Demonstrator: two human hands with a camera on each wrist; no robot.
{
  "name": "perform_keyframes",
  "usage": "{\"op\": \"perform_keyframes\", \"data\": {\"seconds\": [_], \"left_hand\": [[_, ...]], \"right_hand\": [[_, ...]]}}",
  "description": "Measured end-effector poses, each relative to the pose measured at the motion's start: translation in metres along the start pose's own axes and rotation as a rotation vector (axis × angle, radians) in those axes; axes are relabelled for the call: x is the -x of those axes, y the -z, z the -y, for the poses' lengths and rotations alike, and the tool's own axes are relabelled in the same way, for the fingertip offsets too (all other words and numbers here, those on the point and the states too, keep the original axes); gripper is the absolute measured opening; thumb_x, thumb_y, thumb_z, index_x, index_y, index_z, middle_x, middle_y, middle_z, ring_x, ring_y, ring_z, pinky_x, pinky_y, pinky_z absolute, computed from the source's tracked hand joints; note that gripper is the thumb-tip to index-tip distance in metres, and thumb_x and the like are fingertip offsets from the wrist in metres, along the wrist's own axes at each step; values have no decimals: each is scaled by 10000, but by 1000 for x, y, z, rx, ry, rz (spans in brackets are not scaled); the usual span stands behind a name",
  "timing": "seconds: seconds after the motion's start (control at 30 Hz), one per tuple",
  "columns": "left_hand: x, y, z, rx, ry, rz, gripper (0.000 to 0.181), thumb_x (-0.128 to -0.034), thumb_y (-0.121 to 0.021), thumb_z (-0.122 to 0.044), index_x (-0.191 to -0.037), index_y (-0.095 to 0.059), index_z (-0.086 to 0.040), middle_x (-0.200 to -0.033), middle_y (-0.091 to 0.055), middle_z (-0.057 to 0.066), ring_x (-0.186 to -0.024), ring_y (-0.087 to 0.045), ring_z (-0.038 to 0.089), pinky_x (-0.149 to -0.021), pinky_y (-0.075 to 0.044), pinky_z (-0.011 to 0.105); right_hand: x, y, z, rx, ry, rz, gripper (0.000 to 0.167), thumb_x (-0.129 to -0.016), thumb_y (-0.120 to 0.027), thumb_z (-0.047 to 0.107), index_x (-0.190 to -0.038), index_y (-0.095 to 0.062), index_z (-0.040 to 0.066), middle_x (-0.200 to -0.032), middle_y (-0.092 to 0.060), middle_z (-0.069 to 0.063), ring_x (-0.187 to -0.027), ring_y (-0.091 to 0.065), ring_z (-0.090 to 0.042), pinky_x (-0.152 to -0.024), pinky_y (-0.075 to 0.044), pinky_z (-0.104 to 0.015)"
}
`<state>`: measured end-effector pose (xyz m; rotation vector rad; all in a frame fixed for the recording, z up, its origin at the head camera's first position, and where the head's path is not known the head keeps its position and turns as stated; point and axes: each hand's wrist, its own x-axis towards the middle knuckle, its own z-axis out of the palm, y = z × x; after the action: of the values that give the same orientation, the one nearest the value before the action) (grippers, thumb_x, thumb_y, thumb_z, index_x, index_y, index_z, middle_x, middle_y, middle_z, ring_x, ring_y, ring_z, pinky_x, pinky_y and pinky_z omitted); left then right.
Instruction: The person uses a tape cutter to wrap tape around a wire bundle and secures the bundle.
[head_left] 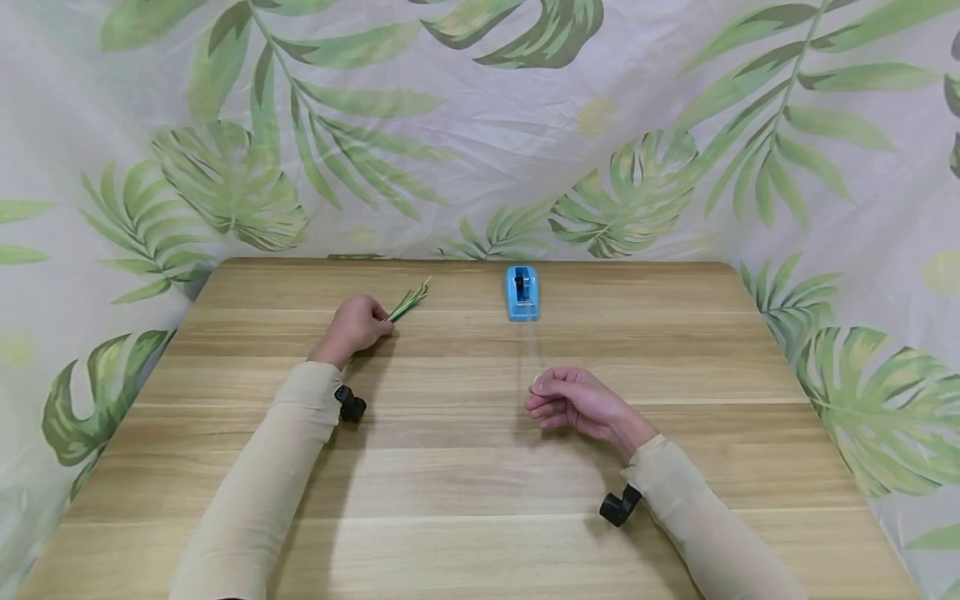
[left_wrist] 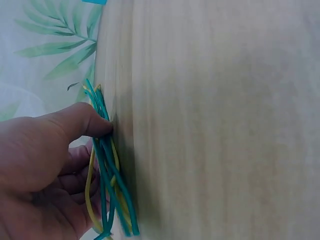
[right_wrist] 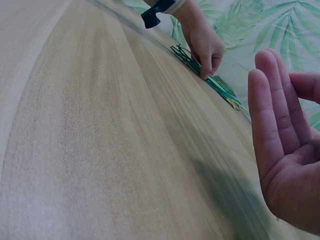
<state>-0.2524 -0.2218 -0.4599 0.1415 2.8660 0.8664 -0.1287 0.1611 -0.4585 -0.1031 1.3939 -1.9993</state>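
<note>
A bundle of green and yellow strands (left_wrist: 107, 170) is pinched between thumb and fingers of my left hand (head_left: 357, 323), above the table's left-centre part. Strand ends stick out on both sides of the grip in the left wrist view. My right hand (head_left: 573, 402) pinches the end of a clear tape strip (head_left: 532, 346) between thumb and index finger. That strip runs back to a blue tape dispenser (head_left: 522, 293) near the table's far edge. In the right wrist view the other fingers of my right hand (right_wrist: 290, 135) are extended.
The wood-grain table (head_left: 450, 500) ends at a far edge against a white cloth with green leaf prints (head_left: 622, 196). Black devices sit at both wrists, the left one (head_left: 350, 404) and the right one (head_left: 620, 505).
</note>
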Motion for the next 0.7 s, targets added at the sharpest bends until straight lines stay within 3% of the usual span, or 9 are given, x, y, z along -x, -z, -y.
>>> {"op": "perform_keyframes", "data": {"seconds": [0.2,0.43,0.7], "left_hand": [[-4,1,-4,-95,-27,56,336,-898,-710,-175,-653,-501,-80,-600,-427,15,-556,-419,184,-552,-363,315],[-5,3,-3,-181,-70,73,392,-921,-681,-196,-632,-434,-101,-599,-354,7,-546,-349,183,-548,-327,327],[-5,5,-3,-177,-102,116,369,-945,-632,-185,-659,-415,-101,-599,-321,0,-543,-307,170,-548,-300,316]], "right_hand": [[-1,0,-1,0,1,2,129,-1009,-556,37,-949,-664,70,-863,-746,-75,-760,-727,-137,-683,-602,-298],[-1,0,0,6,4,5,88,-1001,-583,60,-963,-662,56,-868,-746,-78,-768,-729,-140,-694,-603,-304],[-1,2,-2,1,8,11,99,-1004,-581,59,-962,-670,51,-875,-747,-80,-774,-730,-145,-691,-602,-298]]}}
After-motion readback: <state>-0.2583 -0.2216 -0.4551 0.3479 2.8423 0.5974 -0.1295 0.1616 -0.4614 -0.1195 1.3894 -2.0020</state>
